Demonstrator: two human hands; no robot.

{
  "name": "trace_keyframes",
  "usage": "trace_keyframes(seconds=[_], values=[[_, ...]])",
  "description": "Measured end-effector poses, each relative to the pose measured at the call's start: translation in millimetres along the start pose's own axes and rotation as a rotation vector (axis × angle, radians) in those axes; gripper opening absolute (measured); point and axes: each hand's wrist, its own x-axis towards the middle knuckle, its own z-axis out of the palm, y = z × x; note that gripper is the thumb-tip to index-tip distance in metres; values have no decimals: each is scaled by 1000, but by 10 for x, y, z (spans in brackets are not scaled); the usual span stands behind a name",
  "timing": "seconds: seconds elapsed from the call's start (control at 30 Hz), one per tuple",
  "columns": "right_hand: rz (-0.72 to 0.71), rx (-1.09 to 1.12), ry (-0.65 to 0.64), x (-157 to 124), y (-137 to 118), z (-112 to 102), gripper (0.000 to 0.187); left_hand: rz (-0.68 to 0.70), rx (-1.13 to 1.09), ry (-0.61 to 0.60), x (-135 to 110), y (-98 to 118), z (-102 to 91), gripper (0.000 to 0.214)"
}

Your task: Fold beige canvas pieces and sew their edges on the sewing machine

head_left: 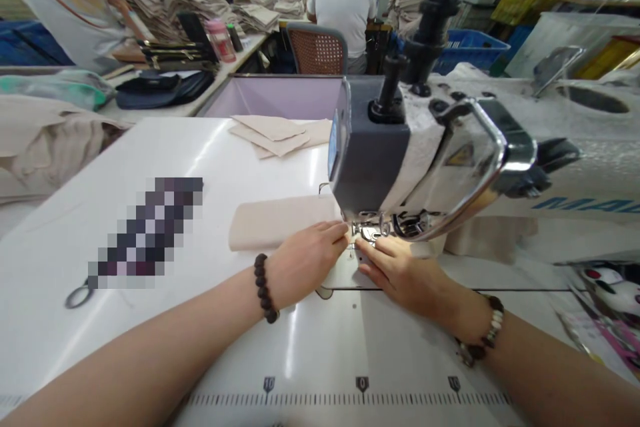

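A folded beige fabric piece [280, 221] lies on the white sewing table, its right end running in by the presser foot [369, 232] of the sewing machine [373, 160]. My left hand [307, 260] is at the fabric's near edge, fingers pressed together and fingertips close to the foot; its thumb is mostly hidden. Just right of the foot, my right hand [407, 277] lies palm down with fingers stretched out and slightly apart, over a beige edge of cloth. The needle's contact with the cloth is too small to make out.
Loose beige panels [283, 133] lie behind the machine head. A blurred-out dark item with a ring [79, 296] sits on the left. Bunched cloth [55, 140] borders the table's left side. A seated person [344, 3] is ahead; scissors-like pink handles [620, 340] are at right.
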Motion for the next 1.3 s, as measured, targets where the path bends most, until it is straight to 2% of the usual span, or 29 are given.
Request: trace_keyframes(seconds=[0.17,0.33,0.5,0.73,0.8,0.9,0.93,0.97,1.03,1.1,1.17,1.23,1.3], values=[[50,8,-43,-3,-14,4,33,-44,63,-17,53,-58,30,18],[80,42,-70,0,-33,-23,30,-42,97,24,51,-80,62,21],[56,37,-52,-23,-11,10,30,-64,141,-26,1,-43,12,28],[65,3,-35,-20,-16,2,31,-320,282,-102,-36,31,-8,29],[71,-14,-25,-13,-29,-24,29,-357,250,-113,-77,-53,-113,31],[85,-22,-28,-16,-36,-49,28,-458,109,-125,-211,-252,-485,46],[85,-15,-34,-18,-34,-52,27,-508,27,-104,-268,-311,-635,52],[84,-8,-40,-20,-31,-54,27,-540,-82,-21,-325,-355,-771,52],[76,5,-48,-21,-22,-61,27,-499,-229,18,-421,-389,-933,53],[67,16,-54,-22,-13,-74,26,-473,-546,79,-488,-365,-891,53],[58,38,-63,-29,-5,-93,24,-506,-656,115,-538,-313,-679,52],[55,79,-68,-48,3,-111,22,-558,-453,167,-583,-238,-419,53],[48,119,-63,-73,9,-123,24,-482,-133,225,-616,-123,-228,44]])
